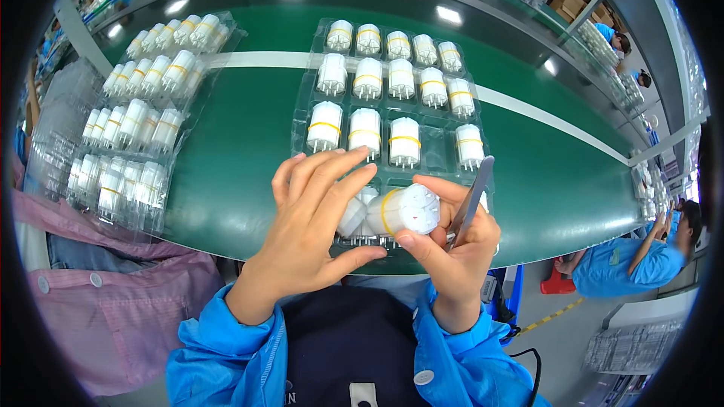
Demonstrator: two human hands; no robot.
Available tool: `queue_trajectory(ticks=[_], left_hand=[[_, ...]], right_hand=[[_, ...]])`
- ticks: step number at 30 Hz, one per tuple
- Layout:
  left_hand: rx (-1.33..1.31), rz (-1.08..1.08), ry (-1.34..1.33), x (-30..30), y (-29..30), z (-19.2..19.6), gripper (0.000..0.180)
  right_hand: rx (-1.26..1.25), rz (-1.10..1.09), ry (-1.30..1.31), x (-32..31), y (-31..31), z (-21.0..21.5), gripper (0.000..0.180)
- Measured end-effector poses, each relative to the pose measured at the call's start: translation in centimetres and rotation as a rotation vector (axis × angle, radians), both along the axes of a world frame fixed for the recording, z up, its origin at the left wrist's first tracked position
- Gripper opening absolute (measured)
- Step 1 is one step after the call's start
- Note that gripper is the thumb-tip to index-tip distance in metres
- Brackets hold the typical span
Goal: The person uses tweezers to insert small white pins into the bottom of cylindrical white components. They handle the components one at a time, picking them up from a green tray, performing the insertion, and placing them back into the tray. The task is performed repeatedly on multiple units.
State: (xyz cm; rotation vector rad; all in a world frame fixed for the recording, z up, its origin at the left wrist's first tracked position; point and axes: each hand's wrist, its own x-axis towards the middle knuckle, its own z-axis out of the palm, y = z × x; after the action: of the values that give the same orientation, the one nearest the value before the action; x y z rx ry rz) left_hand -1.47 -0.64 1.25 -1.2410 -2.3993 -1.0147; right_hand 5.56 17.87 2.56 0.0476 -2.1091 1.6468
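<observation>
My right hand [466,247] grips a white cylindrical piece [415,211] with a yellow band, its lobed end turned toward me. A pair of grey metal tweezers [475,194] also sits in that hand, its end standing up past the fingers. My left hand [302,222] is open beside the piece, fingers stretched over the near row. Below both hands is a clear plastic tray [435,142] holding rows of similar white pieces with metal pins. One pocket in its third row has no piece. The hands partly hide the near row.
More white pieces fill a second clear tray [167,169] at the left, beside stacked clear trays [64,124]. Everything stands on a green belt [241,128] with a white stripe. A person's pink sleeve [113,309] is close on my left; a co-worker in blue [630,264] sits right.
</observation>
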Motion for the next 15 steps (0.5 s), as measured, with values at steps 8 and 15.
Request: queue_trajectory(ticks=[8, 15], left_hand=[[0.045, -0.025, 0.020, 0.5, -0.6, 0.4, 0.077], [0.214, -0.091, -0.029, 1.3, -0.1, 0.6, 0.065]], right_hand=[[0.011, 0.088, 0.019, 0.1, -0.5, 0.3, 0.052], [-0.163, 0.156, 0.077, 0.0, -1.8, -0.4, 0.045]])
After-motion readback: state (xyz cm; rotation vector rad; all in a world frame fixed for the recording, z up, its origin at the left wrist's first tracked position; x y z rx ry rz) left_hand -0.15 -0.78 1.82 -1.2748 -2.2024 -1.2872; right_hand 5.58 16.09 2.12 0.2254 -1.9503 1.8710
